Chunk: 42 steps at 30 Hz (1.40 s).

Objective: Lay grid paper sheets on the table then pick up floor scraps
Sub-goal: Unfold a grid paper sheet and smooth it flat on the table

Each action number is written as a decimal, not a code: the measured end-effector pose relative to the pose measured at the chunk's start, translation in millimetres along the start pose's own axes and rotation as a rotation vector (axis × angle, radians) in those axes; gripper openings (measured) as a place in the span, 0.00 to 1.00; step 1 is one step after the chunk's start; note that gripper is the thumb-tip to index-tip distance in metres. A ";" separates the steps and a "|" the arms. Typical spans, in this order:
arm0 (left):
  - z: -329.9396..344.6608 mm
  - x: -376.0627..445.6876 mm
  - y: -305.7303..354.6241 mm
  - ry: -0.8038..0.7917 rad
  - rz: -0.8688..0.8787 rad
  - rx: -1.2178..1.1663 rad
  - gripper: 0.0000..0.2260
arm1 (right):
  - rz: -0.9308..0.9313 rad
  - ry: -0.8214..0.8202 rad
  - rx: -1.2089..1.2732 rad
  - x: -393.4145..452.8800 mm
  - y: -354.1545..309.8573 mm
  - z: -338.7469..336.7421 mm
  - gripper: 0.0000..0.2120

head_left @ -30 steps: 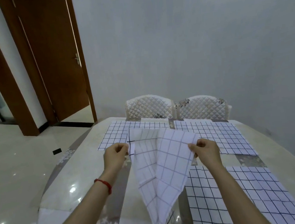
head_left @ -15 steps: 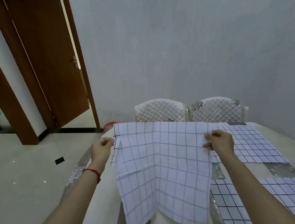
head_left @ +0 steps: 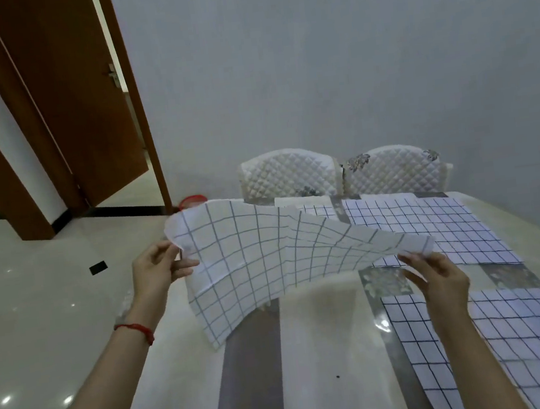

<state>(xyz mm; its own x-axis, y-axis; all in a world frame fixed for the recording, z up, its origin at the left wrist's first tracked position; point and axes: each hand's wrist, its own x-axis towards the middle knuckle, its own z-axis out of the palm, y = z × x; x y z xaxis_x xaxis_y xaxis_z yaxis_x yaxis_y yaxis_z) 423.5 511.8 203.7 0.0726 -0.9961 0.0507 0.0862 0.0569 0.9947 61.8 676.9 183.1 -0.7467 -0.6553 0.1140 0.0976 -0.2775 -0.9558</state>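
Observation:
A white grid paper sheet (head_left: 268, 258) is spread out above the left half of the marble table (head_left: 324, 339), sagging toward the surface. My left hand (head_left: 159, 274) pinches its left edge, and my right hand (head_left: 438, 276) grips its right corner. Another grid sheet (head_left: 432, 226) lies flat at the far right of the table. A further grid sheet (head_left: 520, 344) lies flat at the near right. A small part of a sheet (head_left: 316, 210) shows behind the held one.
Two white quilted chairs (head_left: 292, 175) stand at the table's far side against the grey wall. A brown door (head_left: 74, 92) is at the left, above a glossy tiled floor (head_left: 37, 298). A red round object (head_left: 190, 200) peeks out behind the held sheet.
The held sheet has gone from hanging upright in front of me to lying nearly flat over the table's left half. My hands have moved farther apart and lower.

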 end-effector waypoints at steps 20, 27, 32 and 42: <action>-63.8 -75.2 -166.8 0.105 -0.510 0.314 0.21 | 0.531 0.080 -0.472 -70.0 125.1 -65.1 0.04; -61.9 -72.8 -180.7 0.089 -0.732 0.203 0.23 | 0.508 0.135 -0.613 -81.4 136.4 -58.4 0.18; -60.2 -68.8 -177.3 0.147 -0.809 0.025 0.16 | 0.546 0.217 -0.705 -82.2 145.4 -58.0 0.18; -73.4 -72.4 -171.3 -0.149 -0.840 -0.058 0.17 | 0.529 0.116 -0.809 -89.2 148.9 -54.7 0.12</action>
<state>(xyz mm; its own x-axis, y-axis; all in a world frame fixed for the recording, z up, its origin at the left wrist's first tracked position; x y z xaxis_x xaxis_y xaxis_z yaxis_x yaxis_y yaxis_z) 476.5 579.1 23.0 -0.1691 -0.7073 -0.6864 0.1040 -0.7053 0.7012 107.0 732.5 15.7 -0.8008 -0.4712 -0.3698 -0.0098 0.6276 -0.7785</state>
